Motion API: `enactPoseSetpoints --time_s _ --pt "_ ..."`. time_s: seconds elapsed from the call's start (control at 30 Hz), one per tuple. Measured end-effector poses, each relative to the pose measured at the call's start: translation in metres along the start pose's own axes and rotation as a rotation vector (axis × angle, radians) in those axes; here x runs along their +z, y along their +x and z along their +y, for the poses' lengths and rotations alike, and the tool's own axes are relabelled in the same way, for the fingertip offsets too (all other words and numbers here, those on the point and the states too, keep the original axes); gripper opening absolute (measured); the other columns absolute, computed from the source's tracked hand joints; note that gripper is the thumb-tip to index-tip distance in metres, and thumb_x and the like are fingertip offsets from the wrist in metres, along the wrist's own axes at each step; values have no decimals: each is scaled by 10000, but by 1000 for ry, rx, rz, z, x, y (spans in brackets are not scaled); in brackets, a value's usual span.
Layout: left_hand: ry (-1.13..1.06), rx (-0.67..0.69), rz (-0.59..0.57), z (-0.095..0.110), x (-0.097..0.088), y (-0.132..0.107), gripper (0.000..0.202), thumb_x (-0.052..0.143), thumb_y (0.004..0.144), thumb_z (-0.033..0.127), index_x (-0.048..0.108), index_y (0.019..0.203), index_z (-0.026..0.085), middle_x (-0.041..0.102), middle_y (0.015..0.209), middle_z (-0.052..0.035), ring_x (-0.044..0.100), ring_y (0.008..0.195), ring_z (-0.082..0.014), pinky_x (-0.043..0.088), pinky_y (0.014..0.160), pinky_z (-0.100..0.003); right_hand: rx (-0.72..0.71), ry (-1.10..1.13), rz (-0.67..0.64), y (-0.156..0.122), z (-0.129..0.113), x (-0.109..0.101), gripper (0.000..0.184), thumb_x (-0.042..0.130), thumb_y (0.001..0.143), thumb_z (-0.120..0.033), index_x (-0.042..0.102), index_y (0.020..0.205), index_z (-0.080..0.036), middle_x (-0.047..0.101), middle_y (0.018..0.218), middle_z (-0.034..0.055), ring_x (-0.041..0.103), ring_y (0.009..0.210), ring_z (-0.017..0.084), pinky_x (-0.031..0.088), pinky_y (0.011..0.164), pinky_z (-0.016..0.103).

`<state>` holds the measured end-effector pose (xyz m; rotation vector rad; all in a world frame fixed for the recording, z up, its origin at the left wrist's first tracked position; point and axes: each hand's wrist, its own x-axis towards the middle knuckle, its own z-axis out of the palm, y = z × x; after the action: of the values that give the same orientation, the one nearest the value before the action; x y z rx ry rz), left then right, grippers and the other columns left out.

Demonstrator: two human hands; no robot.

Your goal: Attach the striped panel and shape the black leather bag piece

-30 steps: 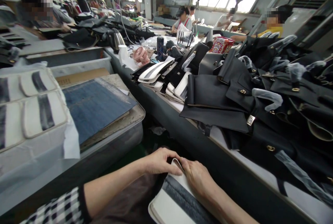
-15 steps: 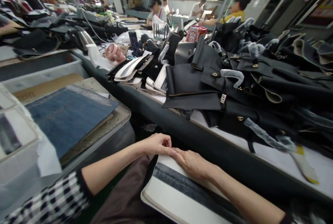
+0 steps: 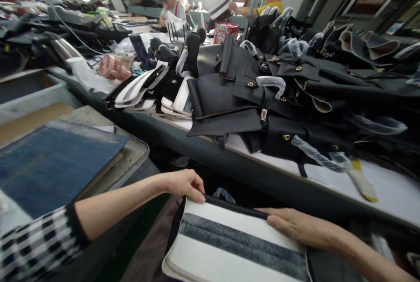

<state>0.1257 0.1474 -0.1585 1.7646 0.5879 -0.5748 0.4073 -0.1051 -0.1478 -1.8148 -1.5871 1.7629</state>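
A white panel (image 3: 229, 255) with 1 grey stripe across it lies flat on the person's lap at 6 o'clock, below the near edge of the tabletop (image 3: 387, 190) and not touching it. The left hand (image 3: 185, 183) is at the panel's 11 o'clock corner, its grip pinched together on that corner with the thumb on the white face. The right hand (image 3: 302, 229) lies along the panel's far edge at 2 o'clock, fingers stretched out on it; I cannot tell if its grip is clamped there. Black bag pieces (image 3: 223, 94) are heaped on the tabletop from 12 to 3 o'clock. A blue sheet (image 3: 49, 164) lies at 9 o'clock, and a pink fan (image 3: 111, 67) at 10 o'clock.
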Motion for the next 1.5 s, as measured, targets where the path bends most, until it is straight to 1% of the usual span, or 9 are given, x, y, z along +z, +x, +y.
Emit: enactPoseSetpoints --time_s 0.2,0.37,0.53,0.77,1.0,1.17,1.3,1.4,1.5 --pt "-25 -40 -68 -6 -7 7 402 764 692 492 752 928 167 727 818 -21 639 769 -187 447 631 -219 70 390 -103 -5 18 -13 621 446 959 -622 457 1459 -254 397 1538 49 333 1429 287 190 1209 444" --pt "-49 -25 -106 -14 -7 13 387 722 753 538 737 897 180 673 791 8 578 742 -155 401 624 -204 184 714 -140 -4 32 -14 710 614 847 -661 530 1407 -233 567 1398 91 506 1299 315 365 1119 463" --pt "-41 -33 -151 -23 -4 21 401 677 782 593 723 866 203 658 764 16 573 727 -159 375 596 -205 104 513 -92 -4 27 -19 573 572 923 -562 583 1359 -190 605 1351 79 552 1250 295 389 1102 418" --pt "190 -21 -16 -5 -1 22 344 697 748 572 741 836 242 655 706 37 579 672 -149 347 556 -201 -45 382 -70 16 7 -15 433 514 980 -479 686 1237 -175 563 1396 56 558 1248 281 420 1071 365" --pt "315 -13 9 11 1 20 403 673 740 630 719 788 233 669 702 23 605 683 -175 316 536 -231 -44 164 -32 42 -25 -1 443 493 977 -449 580 1365 -253 635 1316 5 638 1112 240 492 931 307" --pt "400 8 146 30 11 20 412 723 701 600 705 925 255 697 840 23 628 776 -189 353 595 -249 -52 -44 165 65 -51 18 416 493 956 -470 598 1337 -340 702 1202 -2 671 1036 258 507 899 364" --pt "479 317 382 51 42 2 217 695 806 397 684 962 246 665 995 -6 601 939 -195 417 777 -280 -92 -97 418 55 -54 30 468 562 908 -487 612 1331 -295 626 1333 28 549 1249 283 392 1080 434" --pt "405 552 390 66 84 -18 145 571 929 317 687 941 231 669 1009 -31 591 982 -192 423 868 -300 -65 58 833 16 -29 46 554 510 932 -517 528 1407 -232 488 1479 40 401 1383 229 244 1188 399" --pt "439 682 267 77 133 -28 175 556 957 341 680 1025 239 680 1039 -29 597 971 -199 435 876 -319 126 424 1265 -23 10 89 708 302 964 -651 455 1433 -144 514 1439 129 452 1341 255 306 1163 427"
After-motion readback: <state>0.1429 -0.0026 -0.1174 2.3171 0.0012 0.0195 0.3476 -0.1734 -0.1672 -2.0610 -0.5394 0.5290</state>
